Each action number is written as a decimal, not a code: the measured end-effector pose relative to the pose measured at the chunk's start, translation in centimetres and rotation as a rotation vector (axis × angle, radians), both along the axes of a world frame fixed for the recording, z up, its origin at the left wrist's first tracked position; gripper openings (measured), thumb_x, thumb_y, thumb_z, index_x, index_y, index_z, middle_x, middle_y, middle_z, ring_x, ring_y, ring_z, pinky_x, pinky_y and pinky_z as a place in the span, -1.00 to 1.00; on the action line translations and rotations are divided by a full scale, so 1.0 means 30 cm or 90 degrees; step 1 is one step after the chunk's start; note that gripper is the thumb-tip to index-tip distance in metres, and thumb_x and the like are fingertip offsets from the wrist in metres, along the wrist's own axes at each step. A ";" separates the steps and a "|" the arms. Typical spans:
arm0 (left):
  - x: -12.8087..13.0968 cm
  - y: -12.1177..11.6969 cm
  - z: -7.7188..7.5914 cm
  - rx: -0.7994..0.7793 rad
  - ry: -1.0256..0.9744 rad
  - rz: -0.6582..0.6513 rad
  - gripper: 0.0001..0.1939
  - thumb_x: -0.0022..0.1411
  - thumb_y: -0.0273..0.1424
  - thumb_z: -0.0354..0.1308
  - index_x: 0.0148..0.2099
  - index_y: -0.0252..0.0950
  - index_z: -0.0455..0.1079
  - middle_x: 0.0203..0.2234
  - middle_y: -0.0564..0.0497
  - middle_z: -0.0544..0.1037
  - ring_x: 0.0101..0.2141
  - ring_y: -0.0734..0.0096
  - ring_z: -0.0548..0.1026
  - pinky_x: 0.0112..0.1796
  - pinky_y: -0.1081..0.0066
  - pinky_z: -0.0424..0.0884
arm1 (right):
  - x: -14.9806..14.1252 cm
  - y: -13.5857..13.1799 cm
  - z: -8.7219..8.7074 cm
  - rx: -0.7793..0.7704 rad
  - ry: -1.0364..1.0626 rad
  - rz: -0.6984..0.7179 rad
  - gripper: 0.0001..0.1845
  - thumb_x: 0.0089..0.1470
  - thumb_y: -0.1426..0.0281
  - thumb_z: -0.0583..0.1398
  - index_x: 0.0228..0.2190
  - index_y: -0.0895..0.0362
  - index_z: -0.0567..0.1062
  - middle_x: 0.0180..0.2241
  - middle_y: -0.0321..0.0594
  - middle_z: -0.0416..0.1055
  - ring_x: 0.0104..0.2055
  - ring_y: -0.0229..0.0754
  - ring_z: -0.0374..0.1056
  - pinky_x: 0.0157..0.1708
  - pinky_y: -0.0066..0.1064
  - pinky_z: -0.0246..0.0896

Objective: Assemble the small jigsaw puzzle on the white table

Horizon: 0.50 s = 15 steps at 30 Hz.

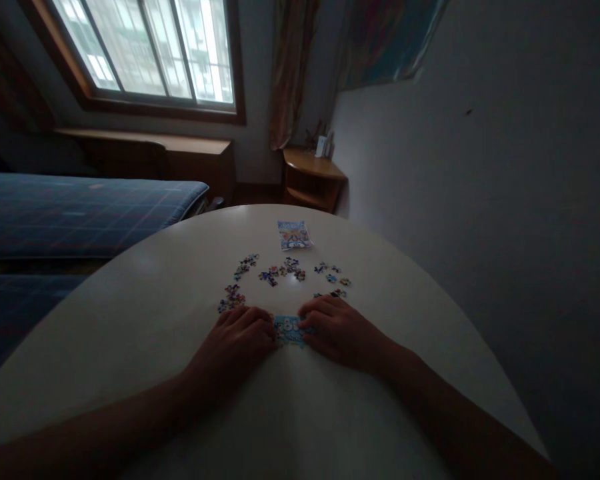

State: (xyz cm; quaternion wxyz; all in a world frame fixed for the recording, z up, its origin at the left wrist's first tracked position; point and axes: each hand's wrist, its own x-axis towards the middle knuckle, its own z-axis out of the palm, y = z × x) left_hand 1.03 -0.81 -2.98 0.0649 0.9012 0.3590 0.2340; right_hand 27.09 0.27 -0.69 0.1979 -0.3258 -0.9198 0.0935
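Observation:
A small joined section of jigsaw puzzle (289, 329), mostly light blue with pale lettering, lies flat on the white round table (180, 333) in front of me. My left hand (247, 333) grips its left edge, with the fingers curled and close together. At the right edge, my right hand (333, 333) has its thumb and bent fingers closed on the section. Both hands cover parts of the puzzle's sides. Just past my left hand is a cluster of loose jigsaw pieces (231, 298). More pieces (337, 293) lie close beyond my right hand, partly hidden by it.
Other loose pieces (293, 268) are scattered in an arc beyond the puzzle. Behind them lies a colourful printed packet or sheet (294, 235). Past the table are a plaid-covered bed (80, 207) at left, a corner shelf (313, 163) and a wall (455, 200) at right.

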 end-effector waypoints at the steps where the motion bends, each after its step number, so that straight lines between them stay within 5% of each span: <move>1: 0.000 0.002 0.005 0.007 0.009 0.000 -0.87 0.40 -0.42 0.08 -0.19 -0.21 0.45 -0.17 0.02 0.54 -0.17 0.32 0.43 -0.06 0.26 0.28 | -0.001 0.000 0.001 -0.001 -0.002 0.001 -0.88 0.22 0.34 0.19 -0.21 0.12 0.46 -0.10 -0.11 0.48 -0.03 -0.09 0.36 -0.01 -0.18 0.25; 15: -0.003 0.009 -0.007 0.072 -0.016 -0.007 -0.89 0.38 -0.40 0.11 -0.15 -0.17 0.47 -0.19 0.02 0.53 -0.19 0.29 0.44 -0.13 0.26 0.31 | -0.001 0.002 -0.003 0.005 -0.013 0.003 -0.86 0.23 0.33 0.18 -0.20 0.12 0.46 -0.08 -0.10 0.48 -0.04 -0.09 0.37 0.00 -0.17 0.25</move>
